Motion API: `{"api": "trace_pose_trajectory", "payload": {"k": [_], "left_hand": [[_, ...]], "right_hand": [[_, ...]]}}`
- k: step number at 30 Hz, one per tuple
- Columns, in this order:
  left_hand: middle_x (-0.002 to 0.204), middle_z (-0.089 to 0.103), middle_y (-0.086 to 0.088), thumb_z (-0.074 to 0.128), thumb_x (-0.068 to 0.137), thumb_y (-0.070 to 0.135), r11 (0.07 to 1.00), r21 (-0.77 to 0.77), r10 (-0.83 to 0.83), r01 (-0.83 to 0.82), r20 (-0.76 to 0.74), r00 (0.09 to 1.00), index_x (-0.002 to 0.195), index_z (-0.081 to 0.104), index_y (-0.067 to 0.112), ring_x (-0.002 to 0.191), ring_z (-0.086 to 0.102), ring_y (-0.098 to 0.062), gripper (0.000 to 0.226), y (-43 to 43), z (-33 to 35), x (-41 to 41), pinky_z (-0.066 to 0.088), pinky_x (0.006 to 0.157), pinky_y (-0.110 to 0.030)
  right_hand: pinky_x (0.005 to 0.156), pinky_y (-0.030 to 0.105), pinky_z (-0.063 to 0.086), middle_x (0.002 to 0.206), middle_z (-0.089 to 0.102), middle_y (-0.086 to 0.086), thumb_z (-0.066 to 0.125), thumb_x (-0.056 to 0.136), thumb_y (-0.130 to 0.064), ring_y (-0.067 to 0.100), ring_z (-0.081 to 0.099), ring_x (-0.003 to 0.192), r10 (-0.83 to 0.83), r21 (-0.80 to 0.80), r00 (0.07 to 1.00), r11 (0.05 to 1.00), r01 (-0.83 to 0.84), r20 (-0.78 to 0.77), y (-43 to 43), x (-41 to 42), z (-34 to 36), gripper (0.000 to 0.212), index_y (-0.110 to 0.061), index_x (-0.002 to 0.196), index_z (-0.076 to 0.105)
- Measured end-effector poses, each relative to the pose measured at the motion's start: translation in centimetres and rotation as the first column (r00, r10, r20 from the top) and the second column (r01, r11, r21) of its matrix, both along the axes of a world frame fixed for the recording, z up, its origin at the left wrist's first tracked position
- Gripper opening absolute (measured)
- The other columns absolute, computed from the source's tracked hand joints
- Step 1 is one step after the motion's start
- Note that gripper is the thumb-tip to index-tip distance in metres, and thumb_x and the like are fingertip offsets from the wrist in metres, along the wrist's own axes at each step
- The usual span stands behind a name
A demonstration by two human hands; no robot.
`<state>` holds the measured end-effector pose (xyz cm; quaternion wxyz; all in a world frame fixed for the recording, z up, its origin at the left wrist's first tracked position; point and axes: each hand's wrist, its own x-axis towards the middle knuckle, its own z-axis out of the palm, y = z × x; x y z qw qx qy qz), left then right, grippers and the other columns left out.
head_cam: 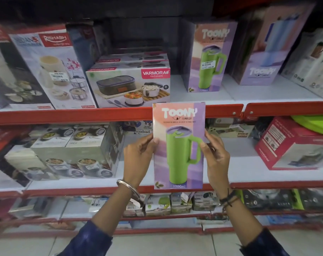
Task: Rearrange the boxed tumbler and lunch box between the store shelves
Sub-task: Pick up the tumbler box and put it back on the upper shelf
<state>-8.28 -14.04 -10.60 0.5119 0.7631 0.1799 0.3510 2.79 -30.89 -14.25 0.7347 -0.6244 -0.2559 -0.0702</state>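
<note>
Between the red-edged shelves, in the one view from the head camera, a tumbler box (178,145) is held upright in the air in front of the racks, its printed face turned toward the person. The left hand (138,160) clamps its left edge and the right hand (215,159) its right edge, fingers wrapped behind the carton and thumbs pressed on the front. Gripping both sides like this looks meant to keep a tall, narrow carton from twisting while it is carried. Its top overlaps the red lip of the upper shelf (223,109) and its bottom reaches the lip of the middle shelf (267,184), so it rests on neither. On the upper shelf stands a second tumbler box (209,58), upright with its picture facing out, and bare white board lies just beside it, a likely spot for the held one. Left of that gap sits the lunch box (128,87), lying flat on the shelf edge with more flat boxes stacked behind it, untouched by either hand. A red carton (293,145) sits tilted on the middle shelf to the right, well apart from the hands. My guess is the carton is in transit between levels.
</note>
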Motion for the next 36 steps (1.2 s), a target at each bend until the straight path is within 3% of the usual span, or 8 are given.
{"api": "trace_pose_trajectory", "payload": {"k": [6,10,14,17,20,24,32,36], "left_hand": [[0.082,0.069,0.028,0.064,0.086,0.021,1.0,0.024,-0.011,0.01,0.003,1.0,0.11,0.068,0.019,0.072,0.059,0.0,0.024,-0.1,1.5,-0.1,0.056,0.074,-0.037],[0.106,0.072,0.002,0.064,0.086,0.017,0.999,0.002,-0.044,0.044,0.064,0.997,0.113,0.066,0.013,0.085,0.063,0.008,0.028,-0.6,2.4,0.1,0.055,0.082,-0.021],[0.111,0.07,-0.001,0.066,0.084,0.014,0.996,0.012,-0.089,0.088,0.182,0.979,0.115,0.065,0.012,0.094,0.064,0.001,0.031,-1.1,4.9,1.5,0.055,0.086,-0.028],[0.115,0.066,0.002,0.064,0.085,0.011,0.988,0.123,-0.124,0.093,0.272,0.954,0.118,0.062,0.009,0.1,0.062,0.004,0.033,-1.7,7.7,3.5,0.05,0.088,-0.017],[0.124,0.063,-0.003,0.062,0.087,0.012,0.975,0.163,-0.194,0.148,0.316,0.929,0.129,0.054,0.007,0.11,0.061,-0.003,0.043,-2.1,10.3,6.1,0.049,0.095,-0.021],[0.127,0.061,-0.007,0.06,0.088,0.009,0.964,0.201,-0.234,0.173,0.341,0.91,0.134,0.046,0.007,0.113,0.059,-0.008,0.048,-3.1,12.0,10.0,0.049,0.097,-0.027],[0.118,0.067,-0.007,0.061,0.089,0.015,0.961,0.269,-0.146,0.058,0.318,0.937,0.135,0.046,0.013,0.096,0.06,0.005,0.048,-2.5,10.3,17.9,0.048,0.088,-0.012],[0.096,0.072,-0.015,0.06,0.09,0.02,0.94,0.341,-0.1,0.012,0.243,0.965,0.135,0.046,0.015,0.067,0.06,-0.014,0.047,-1.9,9.2,20.0,0.055,0.075,-0.034]], "right_hand": [[0.08,0.011,0.049,0.119,0.055,0.004,0.059,0.088,-0.009,-0.007,0.059,0.094,-0.012,0.005,0.999,1.0,0.012,0.03,0.2,0.2,0.8,0.037,-0.031,0.117,0.057],[0.084,0.011,0.047,0.119,0.059,-0.008,0.065,0.087,-0.024,-0.006,0.058,0.104,-0.041,0.009,0.997,0.999,0.041,0.069,-0.1,0.2,1.8,0.031,-0.037,0.114,0.06],[0.096,0.044,0.051,0.122,0.063,-0.008,0.07,0.077,-0.042,0.026,0.061,0.112,-0.111,0.059,0.978,0.993,0.102,0.177,-1.1,1.5,4.7,0.042,-0.041,0.118,0.062],[0.1,0.059,0.045,0.125,0.061,-0.017,0.069,0.079,-0.045,0.034,0.056,0.119,-0.162,0.067,0.94,0.987,0.148,0.299,-1.9,3.2,8.1,0.046,-0.043,0.123,0.056],[0.098,0.048,0.049,0.128,0.058,-0.001,0.07,0.082,-0.029,0.029,0.056,0.12,-0.204,0.094,0.914,0.979,0.182,0.35,-2.4,5.6,11.1,0.048,-0.04,0.125,0.053],[0.094,0.021,0.051,0.126,0.053,0.007,0.067,0.085,-0.008,-0.006,0.055,0.112,-0.237,0.121,0.907,0.971,0.207,0.348,-2.6,9.3,13.3,0.05,-0.024,0.128,0.048],[0.098,0.021,0.049,0.138,0.051,0.016,0.063,0.088,-0.007,-0.015,0.05,0.111,-0.229,0.037,0.924,0.973,0.229,0.305,-2.1,15.8,12.7,0.05,-0.013,0.134,0.045],[0.091,0.014,0.05,0.138,0.053,0.015,0.064,0.088,-0.009,-0.011,0.054,0.108,-0.22,-0.018,0.939,0.972,0.233,0.264,-1.5,18.2,11.6,0.052,-0.014,0.136,0.045]]}}
